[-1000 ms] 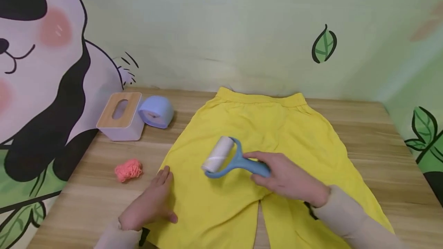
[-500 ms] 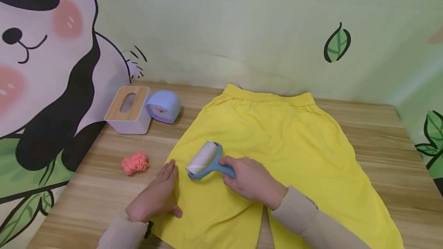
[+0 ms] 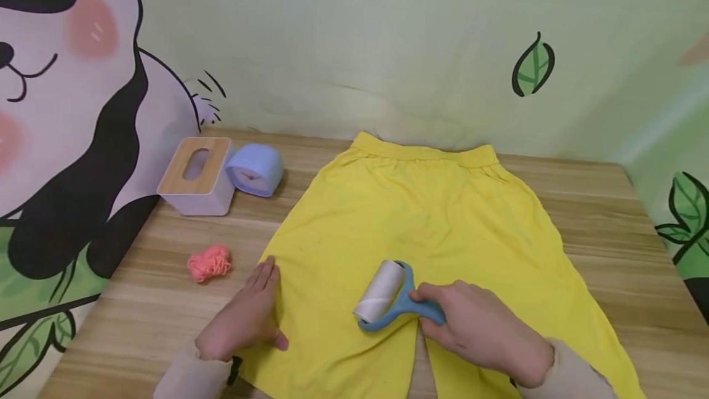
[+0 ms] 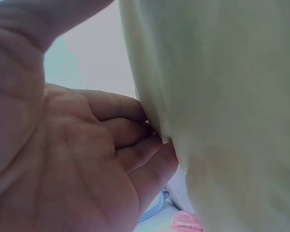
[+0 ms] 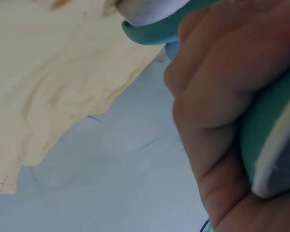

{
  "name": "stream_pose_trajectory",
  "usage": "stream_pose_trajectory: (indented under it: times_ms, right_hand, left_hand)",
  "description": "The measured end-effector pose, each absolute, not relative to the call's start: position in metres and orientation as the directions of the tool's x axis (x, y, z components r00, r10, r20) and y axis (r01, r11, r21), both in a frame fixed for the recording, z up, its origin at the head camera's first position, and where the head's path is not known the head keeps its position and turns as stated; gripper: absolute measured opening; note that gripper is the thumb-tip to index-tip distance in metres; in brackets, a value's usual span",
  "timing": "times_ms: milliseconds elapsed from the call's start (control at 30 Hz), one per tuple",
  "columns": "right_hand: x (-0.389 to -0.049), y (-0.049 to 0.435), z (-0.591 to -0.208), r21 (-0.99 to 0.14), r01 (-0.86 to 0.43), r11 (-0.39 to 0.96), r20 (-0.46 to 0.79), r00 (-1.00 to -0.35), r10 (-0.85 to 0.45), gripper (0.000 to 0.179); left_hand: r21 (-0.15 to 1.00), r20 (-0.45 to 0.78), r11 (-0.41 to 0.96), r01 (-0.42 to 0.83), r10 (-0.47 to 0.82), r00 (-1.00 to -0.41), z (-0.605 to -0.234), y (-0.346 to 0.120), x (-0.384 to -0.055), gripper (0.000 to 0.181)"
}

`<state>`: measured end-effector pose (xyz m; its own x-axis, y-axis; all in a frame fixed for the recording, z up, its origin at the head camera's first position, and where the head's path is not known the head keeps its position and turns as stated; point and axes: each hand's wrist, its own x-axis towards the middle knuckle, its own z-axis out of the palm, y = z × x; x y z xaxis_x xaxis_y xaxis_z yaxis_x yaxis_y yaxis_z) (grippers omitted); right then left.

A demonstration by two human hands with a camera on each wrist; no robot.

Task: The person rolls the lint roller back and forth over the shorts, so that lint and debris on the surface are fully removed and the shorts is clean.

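Observation:
Yellow pants (image 3: 443, 220) lie spread on the wooden table, waistband toward the wall. My right hand (image 3: 487, 325) grips the blue handle of a lint roller (image 3: 381, 291), whose white roll lies over the pants just above the gap between the legs. In the right wrist view, curled fingers (image 5: 217, 82) wrap the handle. My left hand (image 3: 246, 313) rests at the left edge of the pants with fingers extended and thumb apart. Seen from the left wrist, its fingertips (image 4: 157, 150) touch the cloth's edge.
A white tissue box (image 3: 196, 177) with a wooden lid stands at the back left, beside a small blue clock (image 3: 256, 170). A bundle of coral-pink yarn (image 3: 209, 263) lies left of the pants. The painted wall (image 3: 354, 48) closes off the table's far side.
My right hand first carried the lint roller left toward my left hand, then back to the right and nearer to me. The left hand has stayed at the pants' edge.

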<state>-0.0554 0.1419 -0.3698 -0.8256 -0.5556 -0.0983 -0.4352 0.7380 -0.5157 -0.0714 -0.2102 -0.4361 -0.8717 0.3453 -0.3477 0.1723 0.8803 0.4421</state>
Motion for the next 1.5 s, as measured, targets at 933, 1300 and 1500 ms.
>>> stream_pose_trajectory:
  times_ms: [933,1300,1500]
  right_hand:
    - [-0.091,0.021,-0.412,-0.552,-0.488,0.676,0.047,-0.828,-0.559,0.021]
    - [-0.044,0.080,-0.401,-0.487,-0.447,0.750,0.005,-0.861,-0.509,0.024]
    - [-0.027,0.116,-0.396,-0.495,-0.428,0.756,-0.063,-0.850,-0.523,0.032]
  left_hand:
    - [0.508,-0.202,0.845,0.164,0.303,-0.931,-0.446,-0.229,-0.044,0.126]
    - [0.501,-0.231,0.851,0.154,0.303,-0.925,-0.444,-0.226,-0.046,0.127]
    - [0.511,-0.245,0.851,0.125,0.283,-0.927,-0.444,-0.227,-0.046,0.128]
